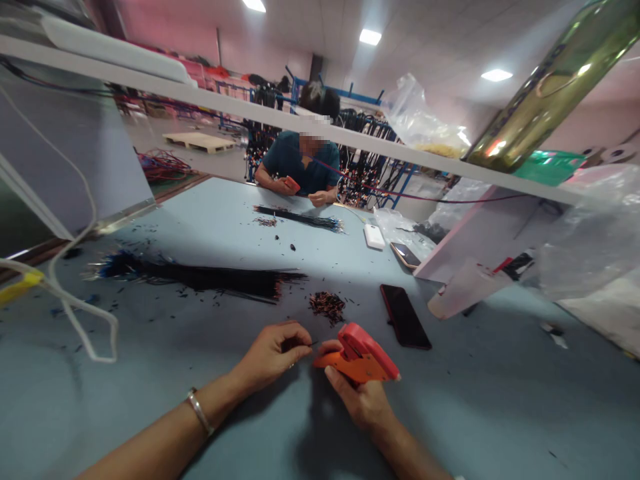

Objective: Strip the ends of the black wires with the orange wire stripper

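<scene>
A red-and-orange hand tool [369, 357] sits above the tabletop [500, 420] in the right hand [367, 400], whose grip is wrapped around it. Its narrow orange end points left; the long axis slopes down rightward. The left hand [274, 350] pinches a thin dark wire [314, 343].

Hand tool [367, 355] red/orange (v. bright); wire bndl [215, 277] blk; tbl [490, 407] blue-gry.
</scene>
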{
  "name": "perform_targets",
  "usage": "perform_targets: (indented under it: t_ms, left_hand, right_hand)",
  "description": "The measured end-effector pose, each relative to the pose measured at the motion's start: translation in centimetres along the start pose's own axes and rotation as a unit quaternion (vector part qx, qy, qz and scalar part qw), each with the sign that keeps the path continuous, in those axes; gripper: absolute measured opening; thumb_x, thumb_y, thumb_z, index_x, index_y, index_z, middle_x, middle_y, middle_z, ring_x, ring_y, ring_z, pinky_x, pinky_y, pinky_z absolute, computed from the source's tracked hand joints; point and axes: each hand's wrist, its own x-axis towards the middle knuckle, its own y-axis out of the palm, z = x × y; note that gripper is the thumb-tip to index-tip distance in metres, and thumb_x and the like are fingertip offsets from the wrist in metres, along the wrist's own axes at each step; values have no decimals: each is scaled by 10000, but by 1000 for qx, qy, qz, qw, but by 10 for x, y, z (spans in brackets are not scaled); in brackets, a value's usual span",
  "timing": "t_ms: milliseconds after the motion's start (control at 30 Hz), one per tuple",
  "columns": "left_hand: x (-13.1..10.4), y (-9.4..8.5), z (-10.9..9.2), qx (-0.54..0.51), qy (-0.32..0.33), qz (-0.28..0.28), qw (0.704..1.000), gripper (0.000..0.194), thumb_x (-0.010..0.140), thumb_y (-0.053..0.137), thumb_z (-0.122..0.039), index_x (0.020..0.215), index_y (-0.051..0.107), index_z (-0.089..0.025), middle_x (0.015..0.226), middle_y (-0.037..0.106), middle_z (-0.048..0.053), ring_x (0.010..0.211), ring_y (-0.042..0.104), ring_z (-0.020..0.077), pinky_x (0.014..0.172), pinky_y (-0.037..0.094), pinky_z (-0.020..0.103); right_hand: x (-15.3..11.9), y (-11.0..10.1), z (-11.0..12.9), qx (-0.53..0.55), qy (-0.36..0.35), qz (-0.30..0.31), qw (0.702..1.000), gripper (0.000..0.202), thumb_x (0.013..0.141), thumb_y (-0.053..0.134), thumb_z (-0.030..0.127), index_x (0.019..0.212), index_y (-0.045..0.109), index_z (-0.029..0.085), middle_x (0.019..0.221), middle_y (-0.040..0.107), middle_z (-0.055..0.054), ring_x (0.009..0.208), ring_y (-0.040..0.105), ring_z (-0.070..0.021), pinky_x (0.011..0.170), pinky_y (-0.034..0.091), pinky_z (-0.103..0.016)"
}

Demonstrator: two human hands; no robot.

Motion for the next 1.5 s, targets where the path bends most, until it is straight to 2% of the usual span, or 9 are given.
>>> perform_targets:
  t_ms: [267,433,633,833,933,1067,1267,1400,1500]
  left_hand:
    - [-3,4,-5,-108,-26,73,991,219,755,634,-333,685,549,-144,683,523,-9,643,456,117,631,377,241]
    - [-5,7,-3,-101,-16,81,992,198,760,637,-298,680,547,-140,663,478,-27,613,411,100,585,346,223]
    - [-4,6,-3,-85,-32,102,991,198,763,631,-300,678,546,-142,628,462,-40,581,395,93,559,327,216]
    - [-3,6,-6,-84,8,72,994,218,760,638,-311,647,555,-144,781,538,23,686,473,123,629,378,232]
    - [-3,6,-5,-82,11,72,994,205,760,637,-303,657,563,-142,788,548,23,686,474,122,630,378,231]
    - [-4,7,-4,-96,-9,80,992,233,750,644,-336,659,547,-145,710,511,-9,637,450,110,607,364,230]
    - [-4,6,-3,-157,-48,99,981,251,747,654,-357,685,511,-160,636,489,-37,562,437,94,556,361,226]
    - [-4,5,-5,-151,-45,100,982,248,738,669,-347,676,525,-155,645,500,-33,584,458,99,573,376,227]
    - [-4,5,-8,-136,-13,93,986,253,734,678,-350,656,547,-148,702,540,-6,658,504,122,636,407,241]
  right_hand:
    - [5,-8,5,9,8,70,997,205,881,544,349,1033,615,231,946,676,-54,910,645,-213,817,525,-318]
    - [4,-4,0,-17,-18,37,999,144,870,546,328,873,643,222,969,682,-69,944,643,-229,855,521,-346]
    - [3,-3,2,-14,-8,31,999,173,875,540,328,964,645,224,957,686,-64,934,646,-220,851,524,-331]
    - [3,-3,-6,-32,-19,33,999,193,868,540,373,819,642,217,866,684,-62,907,646,-232,827,536,-344]
    - [4,-2,-2,28,3,30,999,194,843,580,381,916,617,205,891,676,-70,877,656,-230,780,550,-338]
    - [5,1,7,92,13,22,995,353,812,627,322,1129,516,211,974,659,-76,894,659,-220,789,551,-341]
    - [8,1,14,39,-38,18,998,237,807,603,225,1042,584,197,921,659,-61,827,654,-190,772,543,-294]
    - [7,1,12,4,-35,12,999,225,826,599,266,1041,592,198,913,663,-68,828,650,-200,778,543,-314]
    - [4,1,8,5,-17,13,1000,266,848,577,323,1086,585,204,795,663,-48,696,646,-187,667,555,-303]
